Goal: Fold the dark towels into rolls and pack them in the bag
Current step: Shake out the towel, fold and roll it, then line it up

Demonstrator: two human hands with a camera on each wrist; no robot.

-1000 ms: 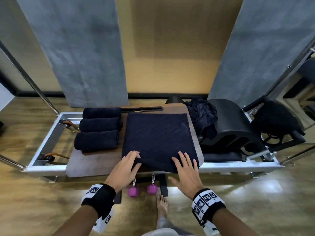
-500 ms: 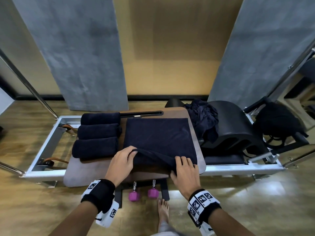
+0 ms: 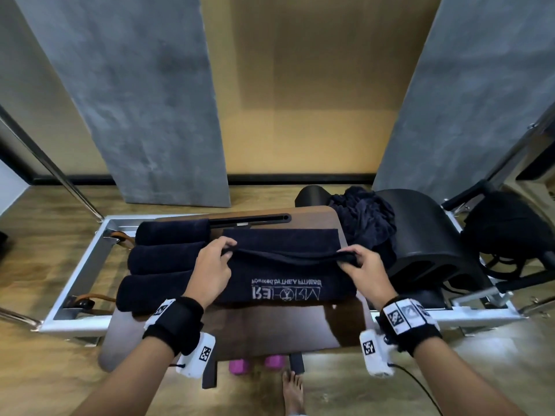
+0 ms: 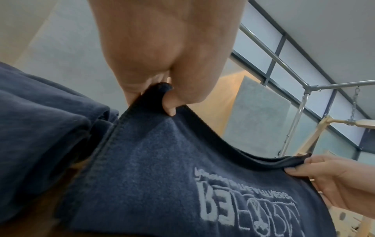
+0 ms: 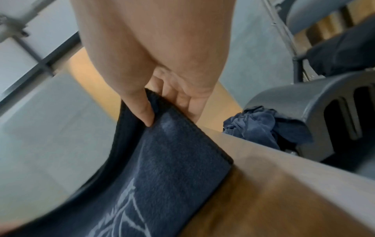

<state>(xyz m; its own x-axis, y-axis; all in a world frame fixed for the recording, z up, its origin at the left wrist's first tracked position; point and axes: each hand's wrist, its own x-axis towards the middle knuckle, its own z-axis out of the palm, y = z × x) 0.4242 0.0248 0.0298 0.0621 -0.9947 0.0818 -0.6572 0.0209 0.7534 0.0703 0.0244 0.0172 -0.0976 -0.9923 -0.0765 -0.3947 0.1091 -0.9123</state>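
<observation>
Two hands fold a dark towel on the desk

The left hand (image 3: 210, 273) and right hand (image 3: 365, 270) each pinch a corner of the soft, fuzzy dark towel (image 3: 285, 283) lying on the smooth brown desk (image 3: 270, 331). If one pinch slips, the floppy edge may drop and fold crooked. Three round rolled towels (image 3: 162, 265) lie just beside it.

Both arms reach forward, wrists banded. Left hand (image 3: 210, 273) pinches the towel (image 3: 288, 283) edge between thumb and curled fingers. Right hand (image 3: 365, 273) pinches the same edge, knuckles up.
</observation>
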